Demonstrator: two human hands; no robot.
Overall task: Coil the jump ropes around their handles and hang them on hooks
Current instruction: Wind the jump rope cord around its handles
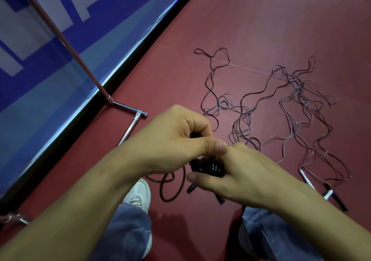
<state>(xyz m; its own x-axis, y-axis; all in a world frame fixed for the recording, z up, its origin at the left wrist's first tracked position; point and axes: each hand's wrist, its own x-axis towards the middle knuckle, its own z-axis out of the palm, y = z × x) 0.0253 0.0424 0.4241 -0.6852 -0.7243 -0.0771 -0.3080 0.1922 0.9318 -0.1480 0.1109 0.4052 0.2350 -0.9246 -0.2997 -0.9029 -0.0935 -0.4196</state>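
Observation:
My left hand and my right hand meet at centre over black jump-rope handles wrapped in dark rope coils. My left hand's curled fingers and thumb pinch the rope at the top of the bundle. My right hand grips the coiled handles from the right, thumb underneath. A loose loop of the same dark rope hangs below. Several other thin ropes lie tangled on the red floor to the right, with white and black handles at their near ends.
A chrome rack pole slants down to a metal foot on the floor at left, beside a blue and white wall banner. My jeans and a white shoe are below my hands.

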